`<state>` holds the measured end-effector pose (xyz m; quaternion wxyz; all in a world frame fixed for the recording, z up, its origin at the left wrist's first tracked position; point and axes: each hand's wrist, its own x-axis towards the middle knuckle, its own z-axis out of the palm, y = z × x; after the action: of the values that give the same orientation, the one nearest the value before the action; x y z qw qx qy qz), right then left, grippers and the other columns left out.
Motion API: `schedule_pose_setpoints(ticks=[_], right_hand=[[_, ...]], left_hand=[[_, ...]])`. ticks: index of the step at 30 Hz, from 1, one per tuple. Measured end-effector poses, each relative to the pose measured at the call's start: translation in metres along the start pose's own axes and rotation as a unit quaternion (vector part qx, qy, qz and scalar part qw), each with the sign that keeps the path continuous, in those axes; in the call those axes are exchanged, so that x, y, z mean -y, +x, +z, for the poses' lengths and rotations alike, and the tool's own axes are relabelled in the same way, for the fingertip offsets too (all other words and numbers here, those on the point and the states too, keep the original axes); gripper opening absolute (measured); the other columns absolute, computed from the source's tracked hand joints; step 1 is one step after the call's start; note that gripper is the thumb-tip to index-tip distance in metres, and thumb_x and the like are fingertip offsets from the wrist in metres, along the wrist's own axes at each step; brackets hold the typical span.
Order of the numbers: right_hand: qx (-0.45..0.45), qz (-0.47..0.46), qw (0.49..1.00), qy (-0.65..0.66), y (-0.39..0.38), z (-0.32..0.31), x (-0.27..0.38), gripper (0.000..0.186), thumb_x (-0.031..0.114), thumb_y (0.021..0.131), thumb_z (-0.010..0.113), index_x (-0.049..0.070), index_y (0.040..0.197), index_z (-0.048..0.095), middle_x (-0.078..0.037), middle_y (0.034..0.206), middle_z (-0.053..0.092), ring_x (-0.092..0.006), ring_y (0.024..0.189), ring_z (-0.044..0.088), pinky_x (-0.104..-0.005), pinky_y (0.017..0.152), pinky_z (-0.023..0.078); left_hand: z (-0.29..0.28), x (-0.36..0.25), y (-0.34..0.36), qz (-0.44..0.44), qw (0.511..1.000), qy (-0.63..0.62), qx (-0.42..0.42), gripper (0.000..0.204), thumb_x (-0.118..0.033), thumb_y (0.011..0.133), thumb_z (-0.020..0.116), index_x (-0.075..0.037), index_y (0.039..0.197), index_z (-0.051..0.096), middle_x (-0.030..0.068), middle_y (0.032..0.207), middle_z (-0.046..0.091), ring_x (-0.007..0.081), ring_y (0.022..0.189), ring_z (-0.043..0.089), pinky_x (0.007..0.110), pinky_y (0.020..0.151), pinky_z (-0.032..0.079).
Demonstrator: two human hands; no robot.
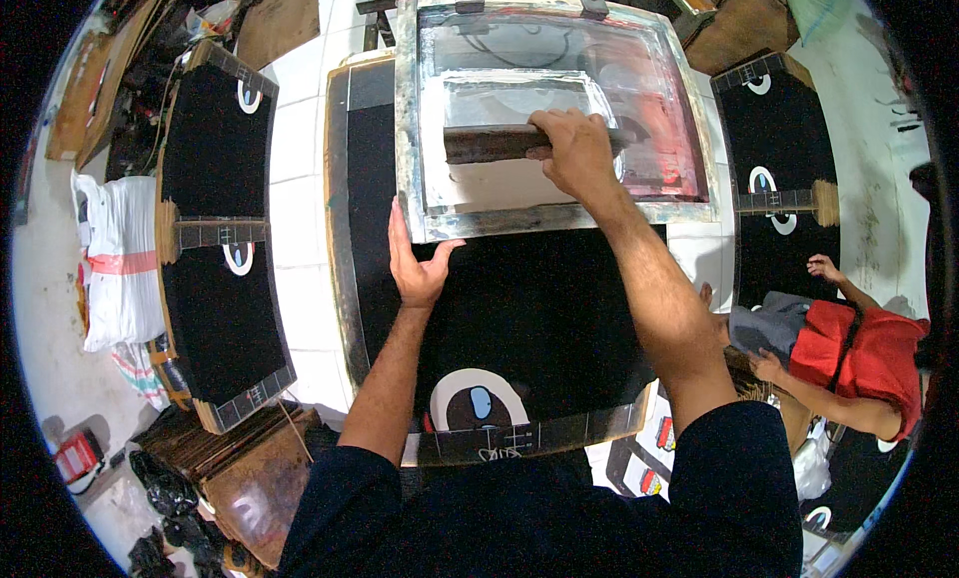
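My right hand (574, 148) grips a long dark squeegee (479, 144) lying across the screen frame (559, 221), over a pale rectangle with white ink round its edge. Red and grey stains show on the mesh, and two metal clamps hold the frame's top. My left hand (420, 263) rests at the frame's lower-left corner, fingers stretched up along its side and thumb apart. Under the frame lies a black panel (519, 308) on a board, with a printed white, brown and blue eye shape (479, 403) near its front edge.
Black printed panels stand on benches left (215, 148) and right (769, 128). A person in red and grey (859, 358) works at the lower right, hands near the right bench. White sacks (115, 258), stacked boards (240, 478) and black plastic bags (160, 488) sit at the left.
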<state>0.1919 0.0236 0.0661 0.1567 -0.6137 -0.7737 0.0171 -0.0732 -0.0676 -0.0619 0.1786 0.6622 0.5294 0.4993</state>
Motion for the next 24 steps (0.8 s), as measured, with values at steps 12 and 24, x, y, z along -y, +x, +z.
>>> schedule_pose_setpoints(ticks=[12, 24], right_hand=[[0.053, -0.007, 0.999, 0.004, 0.061, 0.031, -0.048, 0.047, 0.023, 0.079, 0.082, 0.014, 0.124, 0.07, -0.012, 0.107, 0.074, -0.0333, 0.108, 0.067, -0.0531, 0.091, 0.046], [-0.023, 0.011, 0.999, -0.046, 0.02, 0.03, -0.013, 0.03, 0.014, 0.072, 0.082, 0.012, 0.099, 0.071, -0.008, 0.092, 0.071, -0.0325, 0.091, 0.065, -0.0493, 0.08, 0.048]], left_hand=[[-0.002, -0.001, -0.004, -0.037, 0.997, 0.064, 0.026, 0.111, -0.044, 0.08, 0.088, 0.01, 0.156, 0.027, 0.0324, 0.156, 0.04, 0.0432, 0.146, 0.042, 0.05, 0.119, 0.04], [-0.003, -0.001, -0.003, -0.02, 0.998, 0.058, 0.017, 0.109, -0.027, 0.074, 0.095, 0.01, 0.155, 0.032, 0.0296, 0.156, 0.043, 0.0392, 0.145, 0.045, 0.044, 0.118, 0.04]])
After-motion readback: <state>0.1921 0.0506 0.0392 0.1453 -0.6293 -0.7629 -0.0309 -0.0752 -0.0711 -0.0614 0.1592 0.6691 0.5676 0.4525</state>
